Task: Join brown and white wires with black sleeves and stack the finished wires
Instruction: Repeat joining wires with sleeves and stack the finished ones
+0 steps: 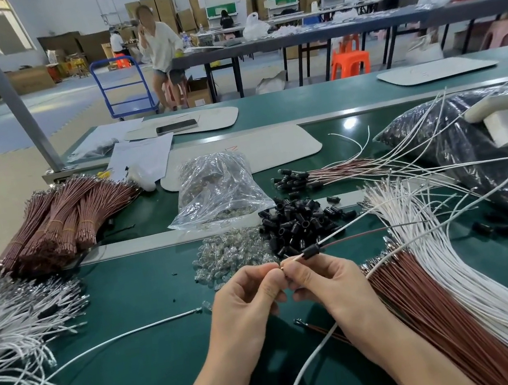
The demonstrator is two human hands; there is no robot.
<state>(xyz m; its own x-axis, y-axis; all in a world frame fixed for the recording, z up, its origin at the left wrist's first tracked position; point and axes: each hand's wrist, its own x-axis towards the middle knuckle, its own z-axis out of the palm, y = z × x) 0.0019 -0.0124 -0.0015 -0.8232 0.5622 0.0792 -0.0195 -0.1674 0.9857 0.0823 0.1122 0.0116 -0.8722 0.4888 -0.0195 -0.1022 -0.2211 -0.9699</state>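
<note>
1. Wires cover much of our green tabletop [140, 365]. Loose white wires [444, 260] fan over loose brown wires [420, 315] at our right. A white tangle [7, 324] sprawls at our left, with tied brown bundles [58, 223] behind it.
2. At the far right a black bag [498, 183] slumps, with white strands trailing over it.
3. Beyond the centre, a pale mat [272, 148] carries faint red marks that we cannot read. The print on the paper sheets [141, 158] beside it is too small to read.
4. A clear bag [218, 188] stands at centre. The finished wires [327, 174] lie stacked to its right, sleeved ends pointing left.
5. Loose black sleeves [298, 221] are heaped beside a pile of small clear bulbs [230, 257], both just beyond our hands.
6. Our right hand [326, 281] pinches a wire pair [337, 232], one white strand and one brown, between thumb and forefinger. The pair is held above the front middle of the tabletop. Our left hand [245, 302], fingers curled, pinches the pair's metal tip.
7. One black sleeve [311, 251] sits on the pair, just beyond our right fingertips.
</note>
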